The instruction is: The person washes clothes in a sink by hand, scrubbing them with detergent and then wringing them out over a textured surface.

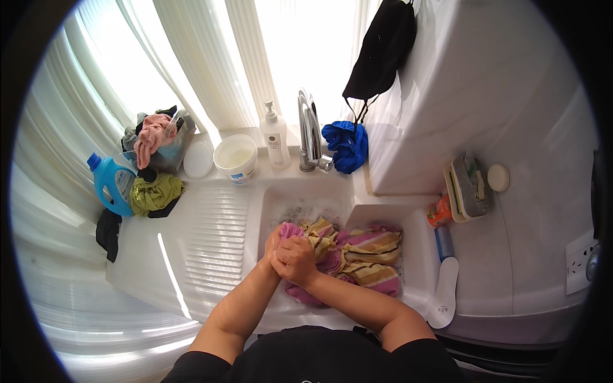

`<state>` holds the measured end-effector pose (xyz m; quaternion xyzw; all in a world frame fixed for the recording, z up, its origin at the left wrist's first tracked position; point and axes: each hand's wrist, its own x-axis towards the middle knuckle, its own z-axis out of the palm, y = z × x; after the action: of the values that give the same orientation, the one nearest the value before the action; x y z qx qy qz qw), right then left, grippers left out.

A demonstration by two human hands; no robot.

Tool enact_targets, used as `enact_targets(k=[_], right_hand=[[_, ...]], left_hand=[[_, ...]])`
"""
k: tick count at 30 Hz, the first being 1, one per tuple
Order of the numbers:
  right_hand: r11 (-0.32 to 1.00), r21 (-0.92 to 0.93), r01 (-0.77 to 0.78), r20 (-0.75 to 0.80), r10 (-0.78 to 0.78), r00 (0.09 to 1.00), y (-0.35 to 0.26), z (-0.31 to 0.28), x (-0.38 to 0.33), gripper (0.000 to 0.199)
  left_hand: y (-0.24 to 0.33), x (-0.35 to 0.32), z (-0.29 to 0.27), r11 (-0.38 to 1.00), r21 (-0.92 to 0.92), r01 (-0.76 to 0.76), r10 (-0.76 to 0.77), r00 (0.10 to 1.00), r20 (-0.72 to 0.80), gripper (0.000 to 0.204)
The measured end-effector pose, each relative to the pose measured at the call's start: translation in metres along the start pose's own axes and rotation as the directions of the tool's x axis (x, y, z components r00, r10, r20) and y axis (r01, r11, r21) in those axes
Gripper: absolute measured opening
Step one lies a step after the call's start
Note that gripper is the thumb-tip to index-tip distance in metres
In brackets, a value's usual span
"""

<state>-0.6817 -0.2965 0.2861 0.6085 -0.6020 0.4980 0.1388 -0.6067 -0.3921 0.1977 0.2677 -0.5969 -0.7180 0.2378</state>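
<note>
My left hand (272,243) and my right hand (295,260) are pressed together over the left side of the white sink (415,255). Both are closed on a bunched pink part of a wet striped cloth (373,265), patterned in pink, yellow and brown. The rest of the cloth spreads through the basin to the right, partly under my right forearm. Soapy water with suds (306,207) shows behind my hands. Whether the cloth is a garment or a towel I cannot tell.
A ribbed washboard surface (217,223) adjoins the sink on the left. Behind stand a chrome faucet (309,131), a pump bottle (274,140), a white tub (235,159) and a blue detergent jug (115,185). A blue brush (443,242) and a white insole (444,293) lie right.
</note>
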Motion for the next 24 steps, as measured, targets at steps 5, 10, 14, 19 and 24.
enact_targets(k=[5, 10, 14, 19, 24], right_hand=[[0.893, 0.008, -0.45, -0.162, 0.446, 0.88, 0.069, 0.0, -0.008, 0.025], [0.763, -0.051, -0.644, 0.006, 0.645, 0.764, 0.118, -0.03, -0.009, 0.04], [0.519, 0.137, -0.844, 0.405, 0.748, 0.526, 0.113, -0.061, -0.005, 0.042], [0.884, 0.062, -0.464, 0.162, 0.45, 0.878, 0.078, -0.045, -0.035, 0.051], [0.63, 0.344, -0.696, 0.152, 0.694, 0.704, 0.042, -0.066, 0.031, 0.026]], left_hand=[[0.077, -0.015, 0.051, 0.682, -0.609, 0.406, -0.557, 0.827, -0.073, 0.021], [0.125, -0.005, 0.024, 0.744, -0.584, 0.325, -0.436, 0.898, -0.057, 0.032], [0.126, 0.003, -0.017, 0.886, -0.385, 0.258, -0.316, 0.944, -0.094, 0.04], [0.141, -0.009, 0.0, 0.901, -0.414, 0.129, -0.155, 0.987, -0.03, 0.033], [0.211, -0.005, -0.007, 0.899, -0.43, -0.081, 0.039, 0.993, -0.107, 0.026]])
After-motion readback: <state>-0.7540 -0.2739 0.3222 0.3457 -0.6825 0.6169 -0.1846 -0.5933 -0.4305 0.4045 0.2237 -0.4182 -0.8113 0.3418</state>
